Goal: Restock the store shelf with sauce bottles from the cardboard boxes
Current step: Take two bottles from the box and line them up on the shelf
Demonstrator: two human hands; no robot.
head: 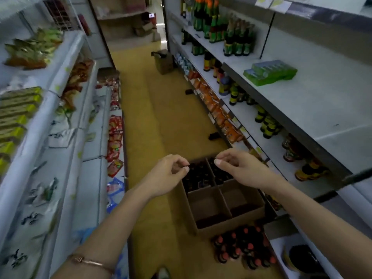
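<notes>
Hands hover empty over the cardboard box point(219, 200) on the aisle floor — left hand point(167, 174) and right hand point(239, 168) loosely curled, grasping nothing. Sauce bottles point(201, 174) fill its far compartments; next likely comes reaching down — gripping necks.

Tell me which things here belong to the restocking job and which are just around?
Job: brown divided cardboard box, dark sauce bottles in its far compartments, red-capped dark bottles on the floor, grey right-hand shelf.
Just around: green flat packets, red snack bags, small brown carton down the aisle.
</notes>
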